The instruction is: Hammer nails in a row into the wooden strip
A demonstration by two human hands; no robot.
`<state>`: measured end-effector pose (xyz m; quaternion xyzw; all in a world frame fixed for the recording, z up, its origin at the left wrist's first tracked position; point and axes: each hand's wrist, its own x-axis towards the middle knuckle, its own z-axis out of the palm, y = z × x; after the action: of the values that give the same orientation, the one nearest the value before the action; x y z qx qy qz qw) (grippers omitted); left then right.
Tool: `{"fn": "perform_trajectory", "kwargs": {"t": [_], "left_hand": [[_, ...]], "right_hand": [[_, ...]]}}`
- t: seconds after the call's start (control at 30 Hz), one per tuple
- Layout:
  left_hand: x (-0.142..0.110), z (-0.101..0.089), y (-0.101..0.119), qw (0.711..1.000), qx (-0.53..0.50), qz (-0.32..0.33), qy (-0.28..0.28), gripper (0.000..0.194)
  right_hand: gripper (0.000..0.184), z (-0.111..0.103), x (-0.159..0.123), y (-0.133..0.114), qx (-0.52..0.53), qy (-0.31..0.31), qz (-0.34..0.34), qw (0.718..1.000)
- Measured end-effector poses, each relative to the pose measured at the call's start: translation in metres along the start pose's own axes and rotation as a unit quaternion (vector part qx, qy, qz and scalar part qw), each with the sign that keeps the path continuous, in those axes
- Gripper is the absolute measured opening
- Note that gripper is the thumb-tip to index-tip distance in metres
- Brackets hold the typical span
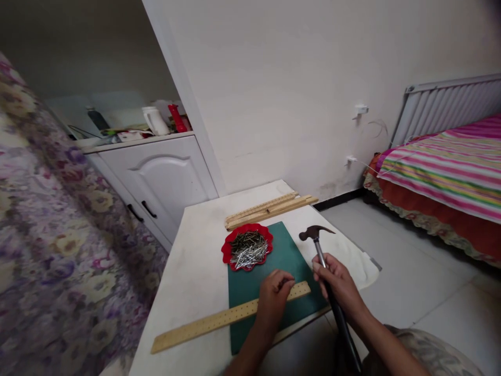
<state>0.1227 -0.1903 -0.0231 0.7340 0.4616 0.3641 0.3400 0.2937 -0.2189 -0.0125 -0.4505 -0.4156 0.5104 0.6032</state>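
Note:
My right hand (pixel 340 284) is closed round the black handle of a claw hammer (pixel 315 233), whose head stands raised above the right side of a green mat (pixel 289 248). My left hand (pixel 275 296) rests with curled, pinched fingers on a long wooden slat (pixel 203 325) lying across the mat's near part; whatever it pinches is too small to make out. A red scalloped dish (pixel 227 249) full of small metal nails sits at the mat's far left corner.
The mat lies on a white table (pixel 191 271). More wooden slats (pixel 270 208) lie stacked at the table's far edge. A flowered curtain hangs at the left, a white cabinet (pixel 160 183) stands behind, and a bed with a striped cover (pixel 446 172) is at the right.

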Motion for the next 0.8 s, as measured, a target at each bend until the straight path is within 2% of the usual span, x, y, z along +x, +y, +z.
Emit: {"fn": "perform_trajectory", "kwargs": {"t": [0.1, 0.23, 0.4, 0.57, 0.8], "left_hand": [[0.001, 0.014, -0.008, 0.999, -0.031, -0.018, -0.012, 0.013], [0.004, 0.028, -0.010, 0.999, -0.037, -0.013, -0.016, 0.014], [0.008, 0.029, -0.012, 1.000, -0.023, 0.000, -0.006, 0.018], [0.009, 0.030, -0.018, 0.999, -0.032, -0.021, -0.008, 0.018], [0.009, 0.033, -0.019, 1.000, -0.017, -0.020, 0.002, 0.018]], "right_hand": [[0.024, -0.012, 0.001, -0.008, 0.019, 0.041, -0.005, 0.999], [0.026, -0.014, -0.001, -0.011, 0.018, 0.047, 0.003, 0.999], [0.027, -0.007, -0.005, -0.008, -0.011, 0.016, 0.019, 1.000], [0.025, -0.003, -0.007, -0.007, -0.035, -0.010, 0.028, 0.999], [0.029, -0.005, -0.011, -0.010, -0.037, -0.013, 0.037, 0.999]]}}
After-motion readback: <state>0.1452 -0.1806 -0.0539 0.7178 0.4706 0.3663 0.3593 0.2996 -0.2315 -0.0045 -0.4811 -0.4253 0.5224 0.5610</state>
